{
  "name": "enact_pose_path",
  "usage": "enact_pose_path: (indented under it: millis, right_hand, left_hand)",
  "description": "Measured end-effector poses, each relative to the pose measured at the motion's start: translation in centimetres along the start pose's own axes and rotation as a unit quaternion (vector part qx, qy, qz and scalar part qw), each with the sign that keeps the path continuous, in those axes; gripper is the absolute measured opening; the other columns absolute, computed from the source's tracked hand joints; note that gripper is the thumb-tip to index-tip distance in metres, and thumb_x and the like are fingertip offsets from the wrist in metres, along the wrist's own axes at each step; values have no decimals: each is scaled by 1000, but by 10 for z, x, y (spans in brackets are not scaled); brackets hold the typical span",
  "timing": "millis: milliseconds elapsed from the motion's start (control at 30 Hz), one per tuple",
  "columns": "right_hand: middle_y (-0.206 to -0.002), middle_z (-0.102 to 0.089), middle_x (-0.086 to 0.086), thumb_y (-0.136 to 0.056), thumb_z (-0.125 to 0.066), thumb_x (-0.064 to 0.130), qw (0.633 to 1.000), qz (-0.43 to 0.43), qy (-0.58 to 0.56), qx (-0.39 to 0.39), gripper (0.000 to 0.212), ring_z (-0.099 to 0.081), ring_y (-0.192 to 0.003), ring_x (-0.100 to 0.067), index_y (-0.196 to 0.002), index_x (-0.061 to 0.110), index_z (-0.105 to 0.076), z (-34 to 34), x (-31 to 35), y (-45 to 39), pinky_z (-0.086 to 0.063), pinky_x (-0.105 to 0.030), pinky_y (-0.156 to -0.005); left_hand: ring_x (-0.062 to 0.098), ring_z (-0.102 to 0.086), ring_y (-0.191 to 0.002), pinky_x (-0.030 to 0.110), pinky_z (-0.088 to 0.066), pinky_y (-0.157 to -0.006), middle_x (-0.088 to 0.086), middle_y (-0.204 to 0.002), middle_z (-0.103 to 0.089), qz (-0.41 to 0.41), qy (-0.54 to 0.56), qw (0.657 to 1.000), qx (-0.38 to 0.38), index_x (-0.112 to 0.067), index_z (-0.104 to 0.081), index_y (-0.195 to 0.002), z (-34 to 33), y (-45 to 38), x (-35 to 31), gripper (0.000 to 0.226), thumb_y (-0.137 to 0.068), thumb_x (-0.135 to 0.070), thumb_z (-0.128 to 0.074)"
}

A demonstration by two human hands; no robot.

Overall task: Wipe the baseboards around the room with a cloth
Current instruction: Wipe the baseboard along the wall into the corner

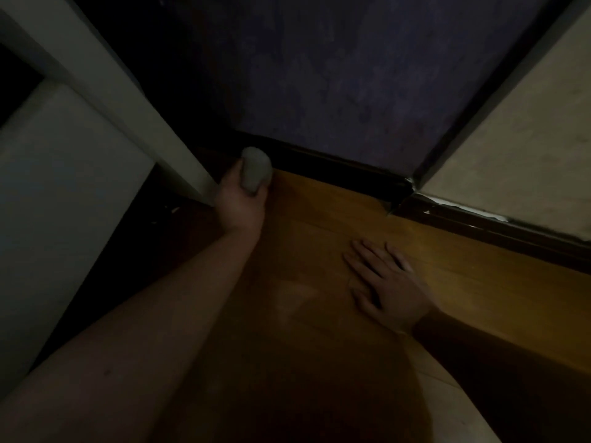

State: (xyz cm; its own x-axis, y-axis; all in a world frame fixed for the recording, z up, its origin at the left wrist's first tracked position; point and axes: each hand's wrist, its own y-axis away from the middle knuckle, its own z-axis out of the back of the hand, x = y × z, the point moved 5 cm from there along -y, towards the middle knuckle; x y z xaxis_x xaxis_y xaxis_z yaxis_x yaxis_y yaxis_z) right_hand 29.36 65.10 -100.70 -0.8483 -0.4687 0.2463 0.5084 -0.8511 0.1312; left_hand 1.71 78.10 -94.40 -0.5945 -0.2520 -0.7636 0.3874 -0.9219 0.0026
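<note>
The left hand (240,199) grips a balled grey cloth (256,169) against the dark baseboard (335,169) beside a white furniture leg (153,123); the right hand (387,282) lies flat and released on the wooden floor (463,257). Wiping looks underway; next probably calls for sliding the cloth toward the corner.

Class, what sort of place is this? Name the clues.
Probably a dim corner of a room in a home: glossy wooden plank floor, dark baseboard under a purple wall, white furniture leg.
</note>
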Motion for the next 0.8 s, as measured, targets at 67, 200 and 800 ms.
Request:
enact_pose_path:
  millis: [67, 200, 800]
  right_hand:
    - [-165, -1, 6, -98, -24, 60, 1000, -2, -10, 4, 66, 2, -151, -11, -157, 35, -5, 1, 0, -1, -4, -48, -121]
    - [-165, -2, 6, -98, -18, 62, 1000, -3, -19, 6, 65, 2, -151, -11, -156, 35, -5, 3, 2, -2, -9, -51, -120]
    - [-160, -24, -1, -94, -38, 53, 999, 7, 0, -33, 66, -13, -150, -19, -154, 30, -22, 3, 4, -1, -6, -48, -120]
  left_hand:
    - [25, -57, -124, 33, -39, -112, 11, -135, -61, 7, -5, 1000, -12, -9, -56, -139, 2, -11, -2, 59, -82, -10, -72]
    - [27, -55, -126, 31, -39, -111, 11, -138, -59, 93, 68, 993, -5, -13, -51, -144, -17, -11, -12, 61, -86, -12, -72]
    - [23, -59, -108, 11, -32, -88, 12, -123, -61, -21, 111, 993, 32, -11, -63, -133, -76, 84, -96, 58, -77, -7, -78]
